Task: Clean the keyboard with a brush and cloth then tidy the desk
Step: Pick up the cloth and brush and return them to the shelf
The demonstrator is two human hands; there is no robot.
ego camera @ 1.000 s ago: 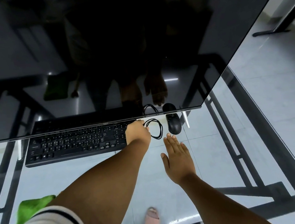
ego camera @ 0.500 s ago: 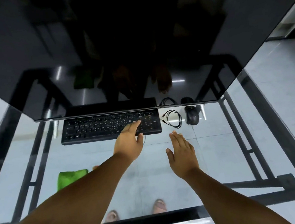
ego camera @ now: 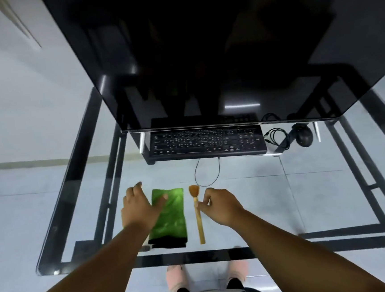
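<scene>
The black keyboard lies flat on the glass desk, tucked partly under the lower edge of the large dark monitor, its long side running along that edge. A thin black cable loops out from the keyboard's near edge onto the glass toward the person.

Nearer the person than the keyboard, and a little to its left half, a green cloth lies flat, folded into an oblong. The left hand rests on the cloth's left side, fingers extended and relaxed over the cloth's edge, the thumb laid across the green fabric; it grips nothing. Just right of the cloth, apart from it, a wooden-handled brush lies on the glass with its tan bristles pointing toward the keyboard and its handle toward the person. The right hand is at the brush's upper handle, below the bristles, with curled fingertips touching the handle; whether it actually pinches the handle cannot be told.

To the right of the keyboard sits a coiled black cord, and beyond that a black mouse, both near the monitor's lower edge. Through the glass show the desk's black frame, the pale tiled floor and the person's feet in pink slippers.
</scene>
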